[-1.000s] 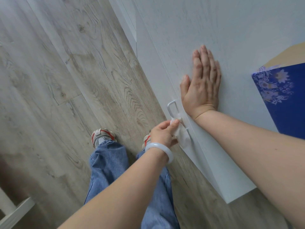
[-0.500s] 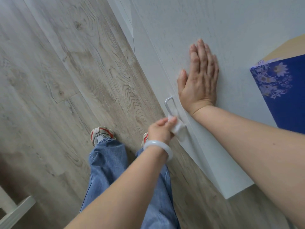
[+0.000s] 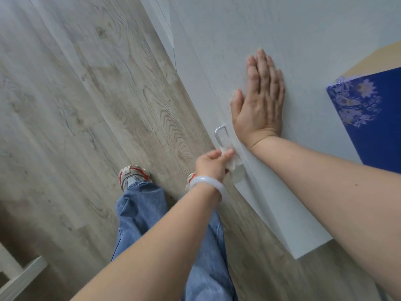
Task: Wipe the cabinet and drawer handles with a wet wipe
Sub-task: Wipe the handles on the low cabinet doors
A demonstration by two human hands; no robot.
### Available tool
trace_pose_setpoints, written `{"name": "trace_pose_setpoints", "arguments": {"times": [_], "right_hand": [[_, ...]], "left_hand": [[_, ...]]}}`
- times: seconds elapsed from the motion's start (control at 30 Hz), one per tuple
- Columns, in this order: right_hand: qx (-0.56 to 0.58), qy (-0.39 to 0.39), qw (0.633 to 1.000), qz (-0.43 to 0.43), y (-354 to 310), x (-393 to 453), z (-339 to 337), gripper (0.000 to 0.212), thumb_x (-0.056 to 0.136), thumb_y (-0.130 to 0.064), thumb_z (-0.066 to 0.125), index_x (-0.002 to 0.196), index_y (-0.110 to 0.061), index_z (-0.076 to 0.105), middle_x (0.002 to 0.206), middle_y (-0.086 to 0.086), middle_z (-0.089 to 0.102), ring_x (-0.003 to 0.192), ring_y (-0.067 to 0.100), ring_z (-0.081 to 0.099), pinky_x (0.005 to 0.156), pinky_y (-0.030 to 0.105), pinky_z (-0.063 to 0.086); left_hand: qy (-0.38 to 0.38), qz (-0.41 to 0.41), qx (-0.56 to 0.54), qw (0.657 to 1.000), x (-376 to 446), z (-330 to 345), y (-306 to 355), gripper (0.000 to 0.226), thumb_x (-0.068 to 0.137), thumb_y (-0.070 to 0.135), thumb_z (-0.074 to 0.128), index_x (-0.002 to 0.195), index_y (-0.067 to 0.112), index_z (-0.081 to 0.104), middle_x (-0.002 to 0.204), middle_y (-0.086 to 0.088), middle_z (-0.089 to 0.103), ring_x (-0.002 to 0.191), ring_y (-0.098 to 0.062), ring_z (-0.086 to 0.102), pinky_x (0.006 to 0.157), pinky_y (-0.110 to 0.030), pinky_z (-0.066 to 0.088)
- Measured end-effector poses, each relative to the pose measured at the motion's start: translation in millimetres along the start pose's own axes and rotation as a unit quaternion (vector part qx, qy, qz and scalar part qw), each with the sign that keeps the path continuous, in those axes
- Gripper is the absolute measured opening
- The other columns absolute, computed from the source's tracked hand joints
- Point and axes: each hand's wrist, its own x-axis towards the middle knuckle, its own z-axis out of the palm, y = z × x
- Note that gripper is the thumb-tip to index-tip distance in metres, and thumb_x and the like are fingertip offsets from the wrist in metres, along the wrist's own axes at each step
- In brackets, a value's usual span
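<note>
- Your left hand (image 3: 213,162) grips the wet wipe (image 3: 235,167), bunched against the lower part of the metal handle (image 3: 220,133).
- The handle sits on the front face of the white cabinet (image 3: 282,203), near its top edge.
- Your right hand (image 3: 259,105) lies flat, fingers straight, on the cabinet top just beside the handle.

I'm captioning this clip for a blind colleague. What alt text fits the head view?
Seen from above, a person's left hand pinches a white wet wipe round a metal cabinet handle, while the right hand presses flat on the white cabinet door. Below are jeans, sneakers and wood-look flooring; a blue floral box sits at right.
</note>
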Motion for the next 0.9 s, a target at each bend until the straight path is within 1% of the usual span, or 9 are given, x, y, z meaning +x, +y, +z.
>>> {"name": "trace_pose_setpoints", "arguments": {"times": [0.13,0.23,0.3,0.37,0.47,0.57,0.63,0.73,0.9], "right_hand": [[-0.001,-0.006,1.0,0.003,-1,1,0,0.066,0.086,-0.032,0.043,0.146,-0.007,0.035,0.155,0.011,0.029,0.144,0.025,0.027,0.118,0.042,0.018],[0.001,-0.01,1.0,0.002,0,0,-1,0.066,0.086,-0.032,0.042,0.147,-0.007,0.035,0.155,0.012,0.029,0.144,0.026,0.026,0.119,0.042,0.017],[0.0,-0.01,1.0,0.001,0,1,-1,0.066,0.086,-0.032,0.042,0.147,-0.007,0.035,0.156,0.012,0.028,0.144,0.026,0.026,0.119,0.042,0.017],[0.0,-0.01,1.0,0.002,-1,1,-1,0.065,0.087,-0.032,0.041,0.147,-0.007,0.035,0.155,0.012,0.028,0.144,0.026,0.026,0.118,0.042,0.017],[0.002,-0.005,1.0,0.004,0,1,-2,0.065,0.086,-0.031,0.042,0.146,-0.006,0.036,0.155,0.013,0.03,0.143,0.027,0.027,0.118,0.043,0.018],[0.004,-0.009,1.0,0.001,-1,0,-1,0.066,0.086,-0.031,0.042,0.146,-0.006,0.035,0.155,0.013,0.029,0.144,0.027,0.026,0.118,0.043,0.018],[0.006,-0.011,1.0,0.0,-1,1,-1,0.066,0.086,-0.031,0.042,0.146,-0.006,0.035,0.155,0.013,0.029,0.144,0.027,0.026,0.118,0.043,0.017],[0.005,-0.012,1.0,0.001,0,1,-2,0.065,0.087,-0.031,0.042,0.147,-0.006,0.034,0.155,0.012,0.028,0.144,0.026,0.025,0.119,0.043,0.017],[0.008,-0.006,1.0,-0.002,0,1,-1,0.064,0.087,-0.03,0.044,0.146,-0.006,0.036,0.155,0.013,0.03,0.143,0.027,0.027,0.118,0.043,0.017]], "left_hand": [[0.032,0.094,0.016,0.995,12,-2,41,0.008,0.081,0.016,0.075,0.088,0.015,0.073,0.09,-0.007,0.075,0.087,-0.021,0.07,0.09,-0.039,0.055],[0.07,0.146,0.03,0.986,17,-2,55,0.022,0.081,0.02,0.074,0.101,0.022,0.065,0.11,-0.009,0.069,0.102,-0.023,0.066,0.092,-0.042,0.054],[0.083,0.178,0.043,0.98,18,-1,61,0.02,0.084,0.025,0.071,0.1,0.027,0.059,0.116,-0.009,0.063,0.108,-0.025,0.062,0.091,-0.044,0.054],[0.064,0.186,0.057,0.979,14,0,67,0.007,0.086,0.029,0.062,0.092,0.026,0.061,0.104,-0.004,0.065,0.106,-0.026,0.062,0.094,-0.048,0.051],[0.024,0.157,0.079,0.984,15,-2,63,0.033,0.078,0.011,0.046,0.102,0.014,0.069,0.095,-0.006,0.068,0.098,-0.025,0.064,0.096,-0.047,0.051],[0.002,0.184,0.17,0.968,19,-10,54,0.033,0.086,0.006,0.056,0.117,0.011,0.065,0.096,-0.007,0.068,0.089,-0.018,0.064,0.092,-0.036,0.052],[-0.004,0.192,0.208,0.959,21,-12,53,0.029,0.087,0.018,0.066,0.115,0.013,0.067,0.102,-0.009,0.07,0.096,-0.02,0.066,0.095,-0.038,0.052],[0.007,0.19,0.231,0.954,20,-8,53,0.024,0.085,0.026,0.07,0.105,0.014,0.071,0.095,-0.004,0.073,0.093,-0.02,0.069,0.09,-0.043,0.055],[0.054,0.152,0.128,0.979,9,-2,38,0.015,0.088,0.025,0.068,0.099,0.014,0.071,0.089,0.001,0.072,0.081,-0.011,0.066,0.076,-0.024,0.054]]}}
